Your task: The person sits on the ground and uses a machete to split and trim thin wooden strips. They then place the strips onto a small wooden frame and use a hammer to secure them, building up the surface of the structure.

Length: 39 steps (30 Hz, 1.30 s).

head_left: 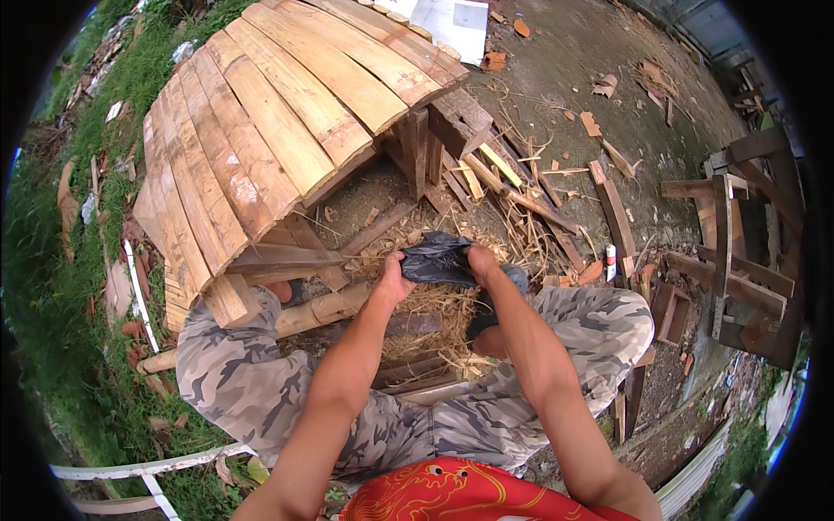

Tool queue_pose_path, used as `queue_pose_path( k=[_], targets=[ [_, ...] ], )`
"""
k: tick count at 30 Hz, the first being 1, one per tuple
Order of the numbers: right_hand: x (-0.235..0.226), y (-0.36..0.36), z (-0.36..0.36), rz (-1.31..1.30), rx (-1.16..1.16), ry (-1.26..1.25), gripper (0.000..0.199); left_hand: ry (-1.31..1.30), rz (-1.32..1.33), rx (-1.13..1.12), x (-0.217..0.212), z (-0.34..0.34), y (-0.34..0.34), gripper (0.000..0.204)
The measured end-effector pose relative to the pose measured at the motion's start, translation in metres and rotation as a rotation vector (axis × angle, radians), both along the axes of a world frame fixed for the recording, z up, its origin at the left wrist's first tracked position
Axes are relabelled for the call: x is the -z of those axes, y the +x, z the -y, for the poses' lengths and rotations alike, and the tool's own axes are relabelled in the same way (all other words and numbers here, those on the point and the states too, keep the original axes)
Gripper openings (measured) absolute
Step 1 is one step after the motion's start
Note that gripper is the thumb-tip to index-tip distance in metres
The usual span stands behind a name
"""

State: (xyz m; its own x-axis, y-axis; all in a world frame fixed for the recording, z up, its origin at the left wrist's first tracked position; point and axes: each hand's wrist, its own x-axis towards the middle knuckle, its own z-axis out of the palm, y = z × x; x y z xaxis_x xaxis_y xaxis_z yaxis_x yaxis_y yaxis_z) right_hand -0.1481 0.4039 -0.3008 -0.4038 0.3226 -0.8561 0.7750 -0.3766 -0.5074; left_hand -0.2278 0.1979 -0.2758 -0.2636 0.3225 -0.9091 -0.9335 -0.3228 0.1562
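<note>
A crumpled black plastic bag (pixel 437 258) is stretched between my two hands, above the wood shavings in front of my knees. My left hand (pixel 396 276) is closed on its left edge. At its right edge my right hand (pixel 480 261) grips it too, with the fingers partly hidden behind the plastic. I cannot see whether anything lies inside the bag. Just beyond and to the left stands a low table of pale wooden slats (pixel 269 104) with dark wooden legs. Shavings and straw-like strips (pixel 443 317) cover the ground under my hands.
A pile of wood strips (pixel 521 191) lies right of the table. Further right are a small white and red bottle (pixel 611 262) and a dark wooden frame (pixel 725 234). A round pole (pixel 321 311) crosses under my left arm. Grass (pixel 95 286) grows on the left.
</note>
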Motion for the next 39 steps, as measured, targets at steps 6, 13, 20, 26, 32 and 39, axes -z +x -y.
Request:
queue_pose_path(
  k=[6,13,20,26,32,39],
  targets=[
    [0.011,0.002,0.009,-0.042,0.009,0.085,0.019,-0.085,-0.239,-0.067,0.019,-0.017,-0.014,0.027],
    [-0.004,-0.011,0.017,-0.050,-0.599,0.602,0.032,-0.714,-1.279,0.972,-0.033,-0.024,0.001,0.028],
    [-0.014,-0.053,-0.001,-0.299,-0.729,0.486,0.041,-1.039,-2.078,1.714,-0.025,-0.016,0.002,0.053],
    [-0.002,-0.045,-0.016,-0.262,-0.590,0.548,0.037,-0.705,-1.899,2.055,-0.019,-0.015,-0.030,0.060],
    [0.002,-0.029,-0.005,-0.250,-0.621,0.699,0.034,-0.984,-1.642,2.403,-0.030,-0.040,-0.057,0.059],
    [0.025,-0.019,-0.003,-0.396,-0.713,0.846,0.028,-0.989,-1.348,2.078,-0.030,-0.075,-0.054,0.045]
  ],
)
